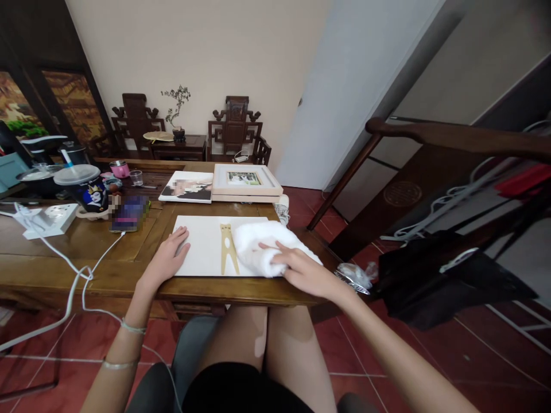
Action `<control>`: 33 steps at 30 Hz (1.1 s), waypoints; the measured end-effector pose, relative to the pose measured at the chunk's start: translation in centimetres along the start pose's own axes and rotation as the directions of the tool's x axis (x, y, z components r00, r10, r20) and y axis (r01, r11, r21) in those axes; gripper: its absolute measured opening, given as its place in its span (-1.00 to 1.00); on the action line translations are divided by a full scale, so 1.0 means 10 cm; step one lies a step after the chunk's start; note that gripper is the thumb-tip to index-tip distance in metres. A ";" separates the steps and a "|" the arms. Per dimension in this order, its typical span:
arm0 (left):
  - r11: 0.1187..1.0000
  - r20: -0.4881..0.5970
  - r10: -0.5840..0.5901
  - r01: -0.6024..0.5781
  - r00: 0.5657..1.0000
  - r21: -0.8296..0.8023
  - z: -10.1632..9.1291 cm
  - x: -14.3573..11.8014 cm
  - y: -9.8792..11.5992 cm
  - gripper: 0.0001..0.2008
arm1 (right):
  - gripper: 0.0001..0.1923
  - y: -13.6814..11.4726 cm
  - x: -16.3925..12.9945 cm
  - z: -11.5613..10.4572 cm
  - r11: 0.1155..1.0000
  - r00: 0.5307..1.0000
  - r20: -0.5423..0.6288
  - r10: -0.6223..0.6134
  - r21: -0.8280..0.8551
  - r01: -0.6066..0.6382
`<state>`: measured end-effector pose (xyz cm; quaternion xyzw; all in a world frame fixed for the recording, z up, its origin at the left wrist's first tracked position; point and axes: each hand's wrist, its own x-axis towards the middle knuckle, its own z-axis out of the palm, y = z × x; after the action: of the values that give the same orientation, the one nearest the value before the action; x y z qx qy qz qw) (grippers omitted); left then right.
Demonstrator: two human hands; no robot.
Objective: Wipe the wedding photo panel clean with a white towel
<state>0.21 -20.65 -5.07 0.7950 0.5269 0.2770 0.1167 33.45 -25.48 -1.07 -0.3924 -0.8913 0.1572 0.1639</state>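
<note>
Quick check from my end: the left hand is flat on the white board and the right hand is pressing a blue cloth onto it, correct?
Not quite. The cloth is white, not blue; the head view shows it plainly. The rest holds: the left hand lies flat on the white board, and the right hand presses the cloth onto it.

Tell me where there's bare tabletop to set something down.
Bare wood lies left of the white board, between the left hand, the phone and the white cable. Far left is crowded: power strip, cup.
</note>
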 end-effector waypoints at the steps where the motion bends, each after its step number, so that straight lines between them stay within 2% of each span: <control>1: 1.000 -0.003 0.003 -0.003 1.000 -0.002 0.00 0.00 0.00 -0.51 | -0.52 0.12 0.11 0.03 1.000 1.000 -0.029 -0.001 -0.006 0.000; 6: 1.000 -0.011 0.015 -0.015 1.000 0.000 0.01 0.00 -0.03 -0.51 | -0.54 0.51 0.70 0.13 0.991 0.985 -0.146 0.088 -0.091 -0.102; 10: 1.000 -0.017 0.005 -0.004 1.000 0.007 0.01 0.01 -0.04 -0.49 | -0.51 0.52 0.89 0.18 0.968 0.972 -0.170 0.163 -0.164 -0.191; 13: 1.000 -0.019 0.006 -0.006 1.000 0.001 0.01 0.01 -0.03 -0.48 | -0.51 0.37 0.75 0.20 0.964 0.981 -0.123 0.148 -0.203 -0.171; 17: 1.000 -0.015 0.013 -0.013 1.000 -0.003 0.00 0.01 -0.02 -0.48 | -0.54 0.01 0.28 0.16 0.973 0.995 -0.027 0.099 -0.205 -0.103; 21: 1.000 -0.010 0.009 -0.009 1.000 0.016 0.01 0.01 -0.03 -0.47 | -0.48 -0.39 -0.16 0.00 0.987 0.988 0.115 0.101 -0.139 -0.085; 24: 1.000 -0.012 0.012 -0.012 1.000 0.020 0.02 0.01 -0.04 -0.47 | -0.47 -0.61 -0.30 -0.14 0.993 0.976 0.201 0.082 -0.102 -0.063; 26: 1.000 -0.015 0.017 -0.016 1.000 0.016 0.02 0.01 -0.05 -0.48 | -0.48 -0.64 -0.30 -0.19 0.994 0.972 0.222 0.077 -0.092 -0.058; 29: 1.000 -0.018 0.015 -0.015 1.000 0.009 0.03 0.01 -0.06 -0.49 | -0.48 -0.48 -0.16 -0.17 0.997 0.975 0.211 0.063 -0.062 -0.051; 33: 1.000 -0.016 0.010 -0.010 1.000 0.000 0.03 0.00 -0.06 -0.51 | -0.46 0.02 0.22 -0.05 1.000 0.996 0.089 -0.005 -0.016 0.006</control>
<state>-0.11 -20.33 -5.59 0.7953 0.5239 0.2839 0.1114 32.38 -23.65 -0.36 -0.3840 -0.9000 0.1666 0.1215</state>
